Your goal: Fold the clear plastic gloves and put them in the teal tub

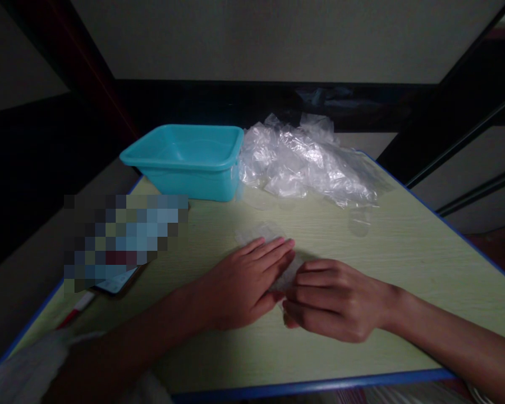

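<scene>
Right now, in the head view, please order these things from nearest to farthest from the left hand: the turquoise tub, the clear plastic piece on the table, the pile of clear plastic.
1. Clear plastic piece: under the left hand fingers.
2. Turquoise tub: beyond, left.
3. Plastic pile: beyond, right, a little farther.

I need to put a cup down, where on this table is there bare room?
Bare table lies right of the right hand, below the plastic pile. Another free strip runs along the near edge under both wrists. Crowded: the far side with the teal tub and pile, and the middle, where the left hand presses a clear sheet.
</scene>
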`<state>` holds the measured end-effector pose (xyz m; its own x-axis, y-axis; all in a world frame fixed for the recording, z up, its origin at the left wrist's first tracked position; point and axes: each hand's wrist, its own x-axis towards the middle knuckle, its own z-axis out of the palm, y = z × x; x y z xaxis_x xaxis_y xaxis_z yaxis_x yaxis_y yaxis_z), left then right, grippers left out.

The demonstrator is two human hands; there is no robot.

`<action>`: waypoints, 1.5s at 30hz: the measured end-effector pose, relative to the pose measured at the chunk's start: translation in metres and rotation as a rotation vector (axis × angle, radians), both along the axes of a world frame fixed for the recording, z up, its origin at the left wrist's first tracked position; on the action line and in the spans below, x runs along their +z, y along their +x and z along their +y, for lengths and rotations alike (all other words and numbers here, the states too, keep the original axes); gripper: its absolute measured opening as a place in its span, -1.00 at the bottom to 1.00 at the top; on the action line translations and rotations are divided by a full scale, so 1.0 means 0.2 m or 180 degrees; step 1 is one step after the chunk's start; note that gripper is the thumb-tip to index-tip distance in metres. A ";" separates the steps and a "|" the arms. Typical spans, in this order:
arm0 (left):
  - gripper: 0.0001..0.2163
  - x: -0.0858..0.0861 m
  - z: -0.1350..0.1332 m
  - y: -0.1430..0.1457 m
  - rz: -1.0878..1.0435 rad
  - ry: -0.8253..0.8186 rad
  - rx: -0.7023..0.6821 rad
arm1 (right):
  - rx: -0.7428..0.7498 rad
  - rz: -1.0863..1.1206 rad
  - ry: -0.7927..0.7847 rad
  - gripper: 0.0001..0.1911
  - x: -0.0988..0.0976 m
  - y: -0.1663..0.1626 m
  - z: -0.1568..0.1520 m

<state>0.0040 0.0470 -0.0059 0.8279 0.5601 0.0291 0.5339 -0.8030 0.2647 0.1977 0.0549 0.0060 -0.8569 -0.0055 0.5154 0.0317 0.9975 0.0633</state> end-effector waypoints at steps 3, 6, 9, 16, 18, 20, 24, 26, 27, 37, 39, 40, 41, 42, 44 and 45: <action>-0.48 0.00 0.00 0.00 -0.0020 -0.0028 0.0011 | 0.0000 -0.0014 0.0000 -0.68 0.00 0.02 0.01; -0.38 0.00 0.00 0.00 -0.0026 -0.0079 0.0043 | -0.0187 -0.0087 -0.0036 -0.70 0.01 0.06 0.04; -0.28 0.00 0.00 0.00 -0.0049 -0.0089 0.0022 | -0.0333 -0.0093 -0.0002 -0.75 0.02 0.10 0.06; -0.26 0.00 0.01 -0.01 -0.0171 -0.0046 -0.0017 | -0.0311 -0.0279 0.0144 -0.82 0.06 0.14 0.06; -0.33 0.00 0.01 -0.02 -0.0177 -0.0016 -0.0023 | -0.0294 -0.0371 0.0095 -0.79 0.07 0.15 0.05; -0.37 0.01 0.01 -0.03 -0.0122 0.0001 -0.0059 | -0.0338 -0.0441 0.0038 -0.72 0.08 0.15 0.04; -0.36 0.01 0.00 -0.03 0.0074 0.0003 -0.0139 | -0.0410 -0.0482 0.0115 -0.59 0.09 0.14 0.02; -0.35 0.02 0.00 -0.03 0.0111 -0.0018 -0.0135 | -0.0360 -0.0498 0.0174 -0.56 0.09 0.14 0.01; -0.35 0.02 0.00 -0.03 0.0122 -0.0036 -0.0126 | -0.0321 -0.0521 0.0220 -0.56 0.09 0.14 0.01; -0.37 0.02 0.00 -0.03 0.0040 -0.0044 -0.0147 | -0.0438 -0.0648 0.0628 -0.64 0.08 0.13 0.03; -0.37 0.01 0.00 -0.03 0.0025 -0.0013 -0.0143 | -0.0535 -0.0653 0.0679 -0.63 0.08 0.13 0.05; -0.37 0.01 0.00 -0.03 0.0024 0.0002 -0.0138 | -0.0585 -0.0650 0.0706 -0.62 0.08 0.13 0.05; -0.36 0.01 0.00 -0.03 0.0024 0.0018 -0.0135 | -0.0630 -0.0638 0.0740 -0.61 0.07 0.14 0.06; -0.35 0.00 0.00 -0.03 0.0030 0.0032 -0.0131 | -0.0667 -0.0626 0.0773 -0.61 0.07 0.14 0.06; -0.33 0.00 0.01 -0.03 0.0066 0.0039 -0.0129 | -0.0702 -0.0610 0.0827 -0.61 0.06 0.14 0.07; -0.33 0.00 0.01 -0.03 0.0089 0.0029 -0.0130 | -0.0703 -0.0610 0.0837 -0.61 0.05 0.14 0.08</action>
<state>-0.0012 0.0482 -0.0050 0.8506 0.5257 0.0104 0.5079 -0.8265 0.2427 0.2251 0.0701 0.0163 -0.9329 0.0792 0.3514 0.2065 0.9169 0.3414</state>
